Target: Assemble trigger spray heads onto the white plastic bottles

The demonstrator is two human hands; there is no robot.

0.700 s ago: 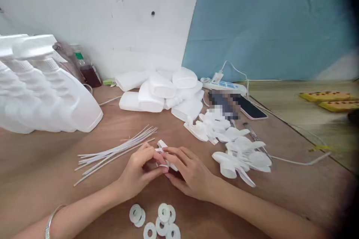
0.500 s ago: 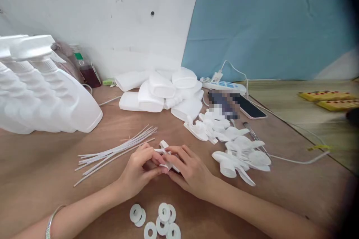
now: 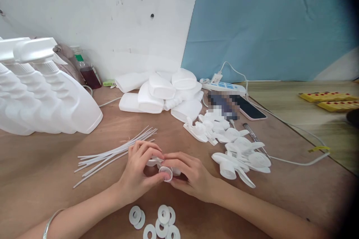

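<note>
A small white spray-head part (image 3: 164,167) is gripped between both hands over the wooden table (image 3: 42,164), and all places below are given relative to it. The fingers of the left hand (image 3: 140,171) are curled closed around its left side, thumb underneath; the fingers of the right hand (image 3: 187,175) are closed on its right side, and its round open end is turned toward the camera. How much of the part lies hidden inside the palms cannot be told.

Containers are seen farther off. Beyond the part and slightly right, a heap of white bottles (image 3: 162,93) is lying on its sides against the wall; whether anything is in them cannot be told, since the plastic is opaque. Far to the left, large white trigger bottles (image 3: 47,93) are lined up with spray heads fitted. Behind those, a clear bottle with dark liquid (image 3: 88,73) is partly hidden.

Just left of the part, touching distance from the left hand, a bundle of thin white tubes (image 3: 112,153) is spread on the table. Nearer the camera, a cluster of white rings (image 3: 157,222) is laid flat. To the right, a pile of white trigger heads (image 3: 235,149) is scattered. Beyond that pile a phone (image 3: 248,110) and a power strip (image 3: 224,86) are placed, with a white cable (image 3: 297,162) trailing off right.
</note>
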